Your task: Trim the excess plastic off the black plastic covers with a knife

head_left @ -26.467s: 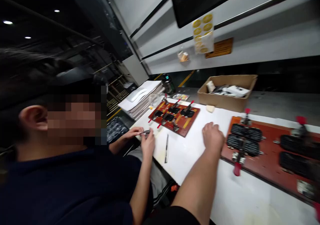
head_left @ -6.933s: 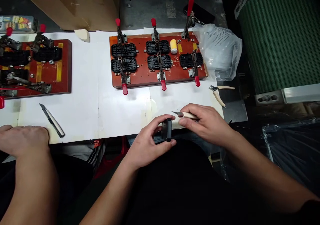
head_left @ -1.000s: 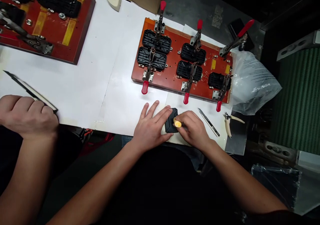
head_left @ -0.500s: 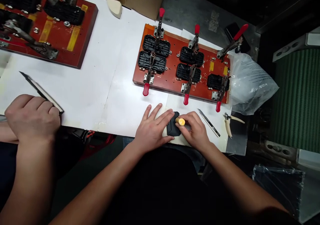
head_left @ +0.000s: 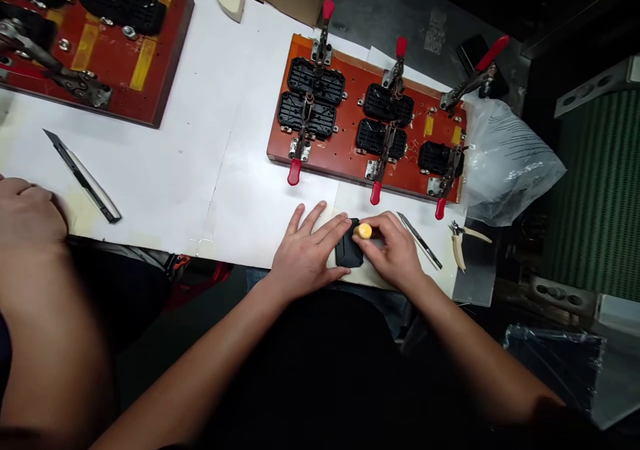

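A small black plastic cover point(head_left: 349, 249) with cut corners lies on the white table top near its front edge. My left hand point(head_left: 306, 253) is spread flat at its left side, fingers stretched out, with the index fingertip and thumb steadying the cover's far and near ends. Between the thumb and fingers of my right hand point(head_left: 393, 247) is a short yellow round stick point(head_left: 364, 231), its pale end facing up. The stick stands over the cover's right edge; its lower end is hidden, so contact cannot be told.
A red-brown fixture board point(head_left: 345, 150) with red-handled clamps over black parts lies ahead. Right of me are a craft knife point(head_left: 420, 240), cream-handled nippers point(head_left: 458, 247) and a plastic bag point(head_left: 510, 163). At left are another knife point(head_left: 83, 177), a second board point(head_left: 173, 57) and a co-worker's hand point(head_left: 30, 217).
My right hand and the yellow stick have shifted slightly up along the cover's edge. My left hand keeps its place on the cover. The co-worker's hand has moved left, and the view has shifted slightly.
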Available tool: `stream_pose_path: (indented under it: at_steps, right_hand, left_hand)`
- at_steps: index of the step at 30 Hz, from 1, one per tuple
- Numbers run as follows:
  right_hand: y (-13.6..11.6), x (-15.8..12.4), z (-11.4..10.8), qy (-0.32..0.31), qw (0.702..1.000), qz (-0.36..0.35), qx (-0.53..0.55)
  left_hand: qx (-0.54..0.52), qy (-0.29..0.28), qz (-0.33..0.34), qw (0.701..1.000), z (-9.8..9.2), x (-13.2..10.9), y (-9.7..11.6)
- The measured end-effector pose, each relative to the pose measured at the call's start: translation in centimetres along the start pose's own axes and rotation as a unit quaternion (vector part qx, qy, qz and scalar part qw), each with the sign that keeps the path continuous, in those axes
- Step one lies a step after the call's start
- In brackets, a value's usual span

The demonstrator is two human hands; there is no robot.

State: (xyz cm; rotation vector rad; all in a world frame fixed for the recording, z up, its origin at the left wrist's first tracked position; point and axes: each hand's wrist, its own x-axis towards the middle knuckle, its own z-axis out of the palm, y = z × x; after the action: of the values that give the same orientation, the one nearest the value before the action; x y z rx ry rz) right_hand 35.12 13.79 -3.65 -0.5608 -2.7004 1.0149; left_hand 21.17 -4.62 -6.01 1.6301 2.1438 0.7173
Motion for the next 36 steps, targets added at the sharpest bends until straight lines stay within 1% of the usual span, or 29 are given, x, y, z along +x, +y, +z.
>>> stream_pose_path:
  at_steps: [2, 6, 10, 12, 14, 15, 18, 20, 21, 24, 25, 26, 30, 32, 35, 36]
  right_hand:
    - [0.0, 0.1, -0.2, -0.021, 1.0, -0.001, 0.013]
    - [-0.1, -0.2, -0.5, 0.004, 1.0, -0.01, -0.019]
    - [-0.2, -0.4, -0.4, -0.034, 0.999, 0.002, 0.006]
    - [-0.2, -0.5, -0.4, -0.022, 1.0, 0.003, -0.002]
    - [-0.2, -1.1, -0.6, -0.014, 1.0, -0.017, -0.014]
    - [-0.2, -1.6, -0.7, -0.026, 0.999, -0.029, -0.012]
    - [-0.2, -2.9, -1.1, -0.101, 0.994, -0.037, 0.015]
    - [-0.1, -3.0, -1.1, -0.121, 0.992, -0.035, 0.018]
    - [-0.1, -2.8, -1.0, -0.111, 0.993, -0.041, 0.013]
    - [-0.2, -2.0, -0.7, -0.046, 0.997, -0.069, 0.0]
    - [-0.2, -2.0, -0.6, -0.038, 0.997, -0.072, 0.003]
    - [-0.3, -2.2, -0.6, -0.042, 0.997, -0.07, 0.01]
    - [-0.4, -3.0, -1.0, -0.1, 0.993, -0.05, 0.031]
    - [-0.2, -2.7, -1.1, -0.091, 0.994, -0.053, 0.02]
    - [0.0, -2.6, -1.0, -0.052, 0.996, -0.074, 0.02]
    - [0.0, -2.8, -1.0, -0.054, 0.995, -0.075, 0.028]
  left_hand:
    - [0.0, 0.001, 0.004, 1.0, 0.0, 0.0, 0.0]
    - [0.005, 0.001, -0.001, 1.0, 0.0, 0.0, 0.1]
    - [-0.001, -0.003, 0.003, 1.0, 0.0, 0.0, 0.2]
    - [0.0, 0.003, 0.001, 1.0, 0.0, 0.0, 0.2]
    - [0.001, 0.008, -0.003, 1.0, -0.1, -0.1, 0.1]
    - [0.001, 0.007, -0.004, 1.0, -0.1, -0.1, 0.1]
    - [-0.003, -0.004, 0.003, 1.0, -0.3, -0.2, 0.1]
    - [-0.001, -0.005, 0.005, 1.0, -0.3, -0.2, 0.0]
    - [0.0, -0.003, 0.004, 1.0, -0.4, -0.2, 0.0]
    - [0.006, 0.001, -0.004, 1.0, -0.3, -0.2, 0.1]
    - [0.006, 0.0, -0.005, 1.0, -0.3, -0.1, 0.1]
    - [0.004, -0.002, -0.004, 1.0, -0.2, -0.1, 0.1]
    - [0.0, -0.005, 0.004, 1.0, -0.2, -0.1, 0.1]
    - [0.005, -0.002, 0.0, 1.0, -0.2, -0.1, 0.1]
    - [0.008, 0.002, -0.01, 1.0, -0.2, -0.1, 0.2]
    - [0.007, 0.001, -0.01, 1.0, -0.2, -0.1, 0.2]
